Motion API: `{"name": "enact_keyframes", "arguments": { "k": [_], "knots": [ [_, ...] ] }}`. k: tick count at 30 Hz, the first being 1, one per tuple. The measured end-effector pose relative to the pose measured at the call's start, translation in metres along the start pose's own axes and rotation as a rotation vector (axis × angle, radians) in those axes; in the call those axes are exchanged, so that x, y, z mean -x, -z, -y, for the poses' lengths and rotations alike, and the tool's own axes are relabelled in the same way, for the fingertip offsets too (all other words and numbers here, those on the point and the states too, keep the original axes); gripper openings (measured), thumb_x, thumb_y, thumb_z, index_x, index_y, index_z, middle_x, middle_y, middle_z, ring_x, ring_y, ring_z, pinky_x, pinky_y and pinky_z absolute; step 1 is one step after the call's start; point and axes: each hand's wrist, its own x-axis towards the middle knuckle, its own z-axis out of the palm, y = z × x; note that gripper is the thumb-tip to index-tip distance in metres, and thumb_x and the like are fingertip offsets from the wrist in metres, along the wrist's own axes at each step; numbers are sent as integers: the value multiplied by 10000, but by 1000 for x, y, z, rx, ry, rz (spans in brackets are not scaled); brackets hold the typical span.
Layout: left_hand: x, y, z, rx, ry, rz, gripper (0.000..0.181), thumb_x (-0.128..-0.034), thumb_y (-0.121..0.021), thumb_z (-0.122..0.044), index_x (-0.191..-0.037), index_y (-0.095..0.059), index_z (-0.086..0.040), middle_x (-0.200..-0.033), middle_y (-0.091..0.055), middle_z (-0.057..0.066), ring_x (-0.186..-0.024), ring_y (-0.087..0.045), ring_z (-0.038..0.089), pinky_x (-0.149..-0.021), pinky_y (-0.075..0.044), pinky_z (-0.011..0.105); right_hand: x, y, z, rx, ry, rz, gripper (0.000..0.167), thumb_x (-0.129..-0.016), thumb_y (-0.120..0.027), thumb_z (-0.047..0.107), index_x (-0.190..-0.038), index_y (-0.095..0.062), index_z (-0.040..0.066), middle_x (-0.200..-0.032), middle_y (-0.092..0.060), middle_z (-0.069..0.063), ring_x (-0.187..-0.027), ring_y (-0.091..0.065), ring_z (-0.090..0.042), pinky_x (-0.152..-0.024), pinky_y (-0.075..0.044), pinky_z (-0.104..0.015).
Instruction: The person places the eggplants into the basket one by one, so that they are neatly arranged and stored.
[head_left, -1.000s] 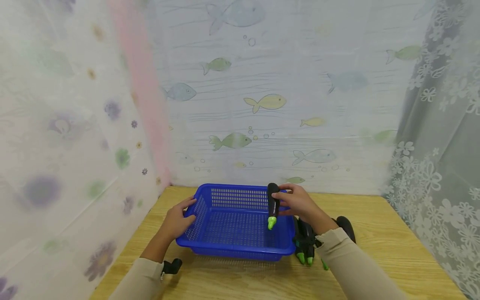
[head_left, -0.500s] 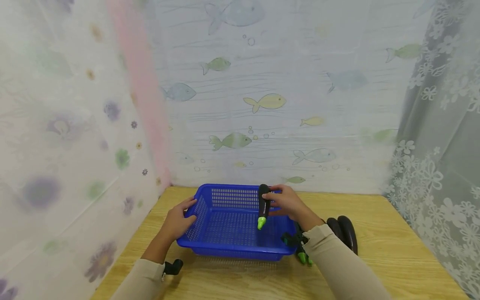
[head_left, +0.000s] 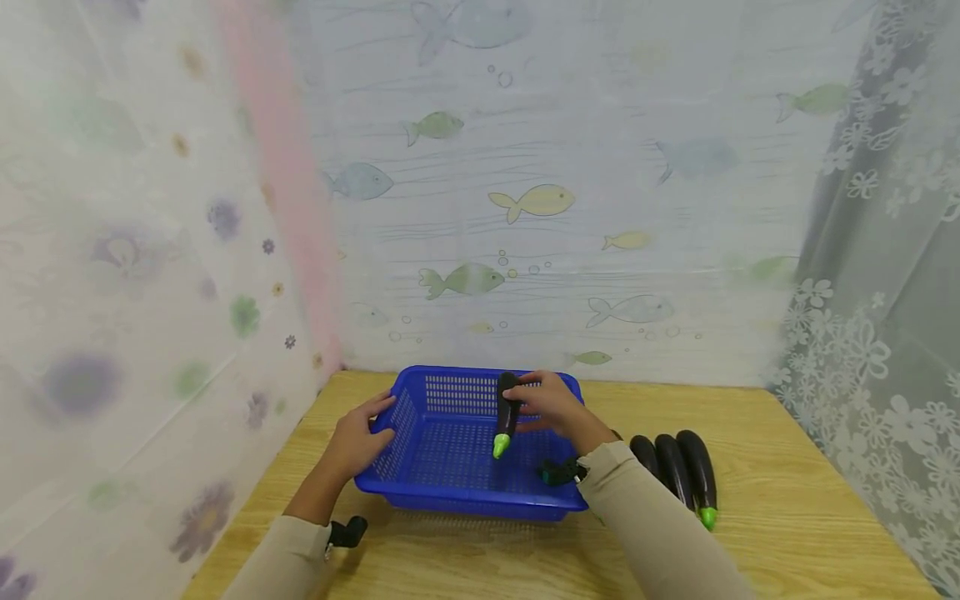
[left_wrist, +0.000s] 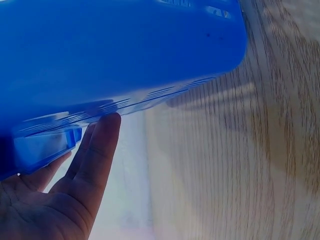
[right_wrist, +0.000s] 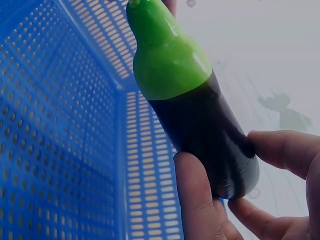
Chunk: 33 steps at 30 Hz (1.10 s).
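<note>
A blue plastic basket [head_left: 472,493] with slotted walls stands on the table, its inner floor bare where it shows. My left hand [head_left: 356,440] holds its left rim, the thumb on the inner side; in the left wrist view that hand's fingers [left_wrist: 97,160] lie along the outer wall. Over the basket's right half, my right hand [head_left: 551,406] pinches a dark eggplant [head_left: 507,412] between thumb and fingers. Its bright green stem end points down toward me. Close up in the right wrist view, the eggplant [right_wrist: 200,120] is glossy, with the basket's slotted wall [right_wrist: 145,165] behind.
Several more eggplants [head_left: 678,471] lie side by side on the wooden table [head_left: 780,500], right of the basket, partly hidden by my right sleeve [head_left: 652,517]. A fish-patterned curtain [head_left: 540,250] hangs behind the table, and flowered sheets [head_left: 150,333] flank it.
My right hand has carried the eggplant leftward, farther over the basket. The right forearm shifted too, uncovering more of the eggplants on the table. My left hand has stayed on the rim.
</note>
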Motion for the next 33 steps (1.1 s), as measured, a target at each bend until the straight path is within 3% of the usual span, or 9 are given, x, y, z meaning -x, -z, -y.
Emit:
{"name": "enact_keyframes", "arguments": {
  "k": [6, 19, 33],
  "knots": [
    [1, -1, -1, 4, -9, -7, 632, -934, -616, -117, -1549, -477, -69, -1664, -388, 79, -1363, -558, 444, -1035, -515, 598, -10, -11, -7, 3, -8, 9, 641, -928, -751, 203, -1462, -471, -14, -1362, -591, -301, -1180, -674, -424, -895, -595, -580],
    [-2, -4, 5, -19, 2, -5, 647, -935, -613, -142, -1562, -463, -97, -1677, -363, 41, -1509, -375, 418, -1108, -444, 608, -25, -42, -19, 28, -51, 48, 654, -899, -768, 169, -1449, -475, -28, -1391, -554, -304, -1168, -669, -414, -752, -645, -466],
    [-1, -2, 1, -1, 13, -4, 651, -926, -607, -152, -1558, -466, -84, -1673, -373, 59, -1522, -352, 413, -1127, -427, 616, -29, -66, -18, 24, -76, 79, 632, -897, -773, 147, -1417, -496, -81, -1306, -616, -286, -1083, -704, -378, -751, -646, -454]
  ]
}}
